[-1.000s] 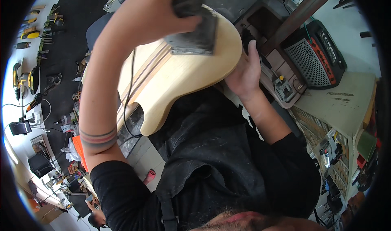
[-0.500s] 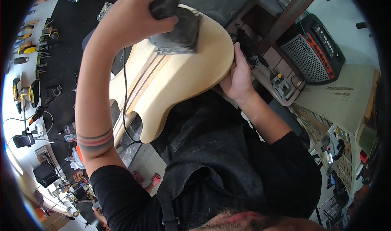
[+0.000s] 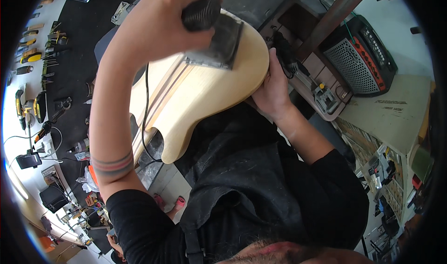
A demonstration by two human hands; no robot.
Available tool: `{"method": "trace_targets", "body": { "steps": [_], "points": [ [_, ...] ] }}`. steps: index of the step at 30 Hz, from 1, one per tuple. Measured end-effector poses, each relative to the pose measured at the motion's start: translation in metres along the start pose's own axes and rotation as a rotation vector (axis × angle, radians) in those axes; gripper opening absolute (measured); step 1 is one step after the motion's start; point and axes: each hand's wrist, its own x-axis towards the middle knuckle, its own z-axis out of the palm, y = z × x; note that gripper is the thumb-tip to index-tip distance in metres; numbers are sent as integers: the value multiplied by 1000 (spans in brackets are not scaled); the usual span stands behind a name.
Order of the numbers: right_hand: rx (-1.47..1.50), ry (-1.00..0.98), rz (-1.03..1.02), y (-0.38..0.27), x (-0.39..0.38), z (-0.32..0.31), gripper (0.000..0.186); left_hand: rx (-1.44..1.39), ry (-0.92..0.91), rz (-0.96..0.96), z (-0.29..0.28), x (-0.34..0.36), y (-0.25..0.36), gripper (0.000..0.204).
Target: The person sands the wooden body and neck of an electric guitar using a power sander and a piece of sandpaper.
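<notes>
A pale wooden guitar body [image 3: 209, 89] lies back up in front of me, with darker stripes running along its middle. My left hand [image 3: 163, 26] is wrapped round the dark grip of an electric sander [image 3: 228, 45], whose square base rests on the wood near the rounded end. Motion smears part of that hand and the tool. A black cord [image 3: 146, 110] hangs across the stripes and past the horn. At the right edge of the body, my right hand [image 3: 274, 89] grips the rim, thumb up along the side, with its fingers mostly hidden underneath.
Hand tools line the dark workbench [image 3: 74, 31] on the left. To the right, a brown stand [image 3: 316, 64] holds a metal power tool [image 3: 323, 96], beside a black and orange amplifier [image 3: 356, 64]. A large cardboard sheet [image 3: 396, 101] lies below the amplifier.
My left hand and the sander have slid to the right and slightly nearer across the guitar body. My right hand keeps its hold on the rim.
</notes>
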Motion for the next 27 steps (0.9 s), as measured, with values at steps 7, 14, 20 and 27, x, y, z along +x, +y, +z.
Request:
{"method": "trace_targets", "body": {
  "steps": [7,14,20,27],
  "points": [
    [-26,17,-1,2,2,-2,66,-52,-100,-25,-5,-10,-26,51],
    [73,114,2,3,3,0,64,-85,-88,69,-5,13,23,48],
    [70,74,52,-1,-1,-4,68,4,-113,107,-8,-21,12,51],
    [26,104,-5,-1,-1,11,64,-40,-96,-224,-6,-6,-33,45]
  ]
}}
